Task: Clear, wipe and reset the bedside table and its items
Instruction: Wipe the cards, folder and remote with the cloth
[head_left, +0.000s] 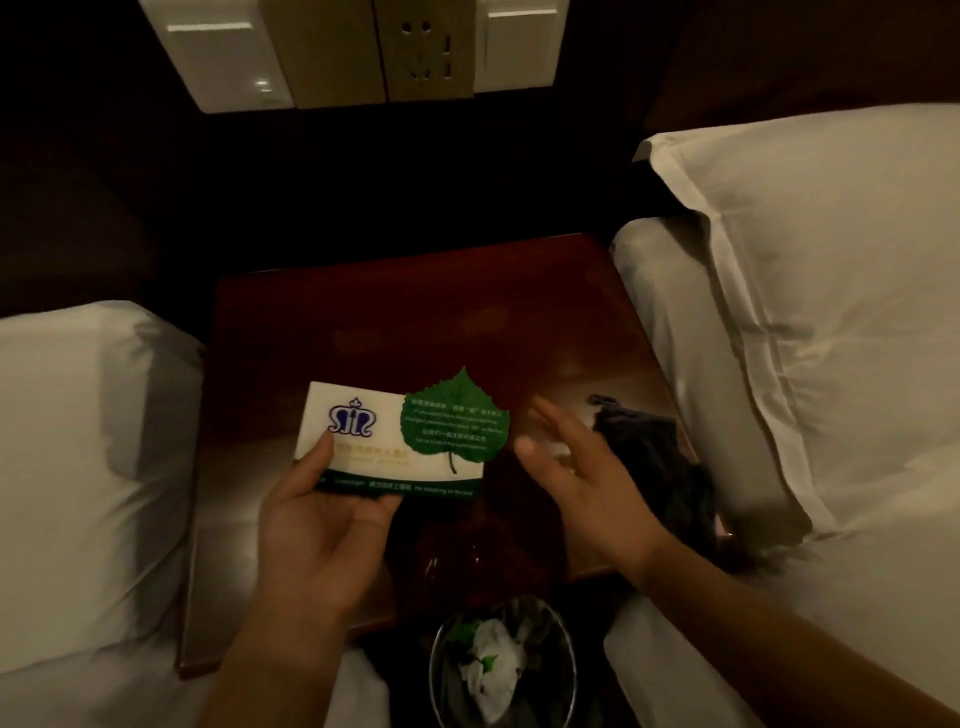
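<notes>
A dark red wooden bedside table (426, 312) stands between two beds. My left hand (322, 525) holds a white card with a blue crest (358, 426) above the table's front half, thumb on its lower left. A green leaf-shaped card (457, 421) lies over the white card's right end, and a green-edged card (436, 488) shows underneath it. My right hand (576, 467) hovers open just right of the cards, fingers spread, holding nothing. A dark crumpled cloth (660, 467) lies on the table's right edge behind that hand.
White pillows and bedding flank the table, left (78, 467) and right (831, 312). A metal waste bin (498, 665) with crumpled white tissue sits on the floor in front. A wall panel with switches and a socket (358, 52) is above the table.
</notes>
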